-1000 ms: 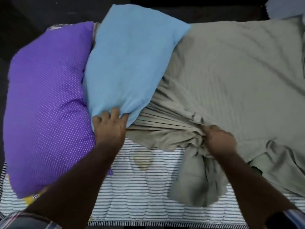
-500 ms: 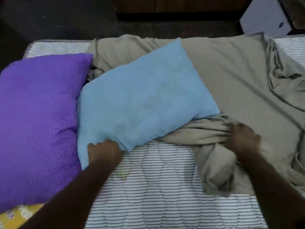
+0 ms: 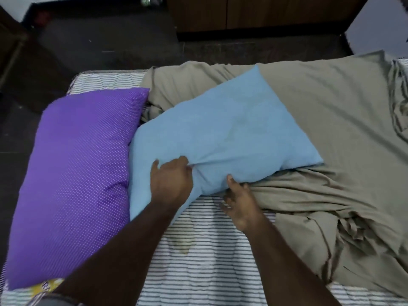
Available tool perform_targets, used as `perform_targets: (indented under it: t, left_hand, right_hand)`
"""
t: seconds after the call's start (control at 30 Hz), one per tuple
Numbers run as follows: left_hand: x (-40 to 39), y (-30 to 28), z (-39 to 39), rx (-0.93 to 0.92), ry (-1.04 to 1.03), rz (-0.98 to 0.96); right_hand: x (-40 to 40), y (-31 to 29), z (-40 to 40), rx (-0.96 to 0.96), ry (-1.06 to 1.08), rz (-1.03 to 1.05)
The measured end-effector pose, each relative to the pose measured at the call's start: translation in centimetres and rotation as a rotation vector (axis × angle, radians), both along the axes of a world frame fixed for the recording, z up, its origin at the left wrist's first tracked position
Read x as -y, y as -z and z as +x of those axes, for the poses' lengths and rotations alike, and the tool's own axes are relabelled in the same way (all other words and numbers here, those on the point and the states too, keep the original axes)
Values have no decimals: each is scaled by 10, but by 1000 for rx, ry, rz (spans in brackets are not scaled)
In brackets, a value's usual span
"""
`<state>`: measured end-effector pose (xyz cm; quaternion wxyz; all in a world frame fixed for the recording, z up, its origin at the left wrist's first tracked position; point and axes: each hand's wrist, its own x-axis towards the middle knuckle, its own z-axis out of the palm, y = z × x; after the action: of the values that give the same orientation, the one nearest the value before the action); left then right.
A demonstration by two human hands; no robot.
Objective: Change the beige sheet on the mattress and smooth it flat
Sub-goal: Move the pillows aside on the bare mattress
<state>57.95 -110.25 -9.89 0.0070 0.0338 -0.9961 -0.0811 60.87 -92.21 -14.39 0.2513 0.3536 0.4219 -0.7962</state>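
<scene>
Both the left hand (image 3: 171, 182) and right hand (image 3: 239, 203) grip the blue pillow (image 3: 225, 138); striped mattress (image 3: 205, 261) bare below.

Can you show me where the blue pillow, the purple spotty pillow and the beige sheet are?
Soft light blue pillow (image 3: 231, 138), head view: middle of its top face.
Purple pillow with white dots (image 3: 79, 173), head view: centre of its cover.
Crumpled beige bed sheet (image 3: 331, 111), head view: flat part right of the blue pillow.

One head-worn wide-angle view only, looking forward and steeply down from close above the striped mattress (image 3: 205, 261). Both forearms rise from the bottom edge toward mid-frame; dark floor (image 3: 110, 40) curves across the top. No second view shares the scene.
</scene>
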Motion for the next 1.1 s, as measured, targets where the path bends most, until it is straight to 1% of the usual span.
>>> perform_targets:
  t: [0.03, 0.1, 0.17, 0.23, 0.3, 0.37, 0.4, 0.43, 0.47, 0.5, 0.57, 0.6, 0.63, 0.67, 0.7, 0.73, 0.77, 0.8, 0.83, 0.87, 0.9, 0.93, 0.97, 1.0, 1.03, 1.07, 1.1]
  left_hand:
    - [-2, -11, -3, -7, -51, 111]
    - [-4, -30, -6, -46, -162, 286]
    - [-1, -50, -11, -139, -263, 459]
    - [9, -71, -22, -241, -407, 662]
    - [34, -85, -33, -336, -578, 812]
    - [72, -91, -38, -421, -705, 852]
    - [96, -92, -37, -442, -746, 835]
    - [122, -93, -33, -424, -789, 816]
    - [149, -90, -29, -347, -844, 809]
    - [176, -83, -25, -221, -905, 822]
    - [227, -65, -9, 36, -1054, 902]
    - [246, -58, 0, 105, -1115, 928]
    - [261, -51, 10, 156, -1129, 923]
    - [272, -46, 20, 179, -1100, 922]
    - [279, -47, 28, 173, -1063, 922]
    - [284, -50, 32, 136, -1036, 909]
    - [286, -54, 35, 55, -992, 861]
    - [287, -59, 33, -89, -918, 767]
    - [280, -67, 29, -257, -826, 604]
    - [265, -75, 25, -385, -687, 413]
    - [244, -80, 19, -468, -461, 302]
    - [215, -82, 11, -466, -194, 297]
    - [185, -77, 6, -383, 8, 343]
    - [158, -68, 3, -252, 129, 358]
    - [136, -58, 0, -112, 163, 328]
    - [124, -46, -2, -1, 135, 259]
    - [121, -34, -4, 50, 84, 176]
  right_hand:
    - [6, -5, -5, -56, 71, -12]
    - [19, -21, -17, -240, 254, 5]
    - [30, -51, -35, -444, 361, 235]
    - [43, -85, -57, -622, 337, 436]
    - [60, -116, -75, -804, 241, 463]
    - [80, -129, -83, -925, 126, 452]
    - [90, -124, -84, -930, 90, 540]
    - [98, -118, -83, -917, 54, 656]
    - [107, -103, -79, -872, -7, 747]
    - [116, -93, -73, -807, -105, 766]
    - [139, -73, -53, -691, -395, 694]
    - [154, -63, -42, -683, -557, 653]
    - [169, -57, -30, -670, -710, 649]
    - [183, -54, -21, -655, -824, 663]
    - [195, -51, -16, -659, -895, 706]
    - [204, -50, -13, -661, -929, 737]
    - [209, -53, -12, -657, -941, 764]
    - [212, -48, -13, -660, -943, 778]
    - [214, -50, -13, -659, -942, 777]
    - [215, -49, -14, -643, -930, 772]
    - [215, -48, -15, -628, -920, 779]
    - [215, -47, -16, -628, -921, 798]
    - [215, -48, -18, -640, -927, 824]
    - [214, -53, -19, -683, -913, 824]
    - [211, -53, -19, -732, -881, 790]
    - [204, -52, -20, -775, -836, 736]
    - [195, -52, -21, -790, -801, 689]
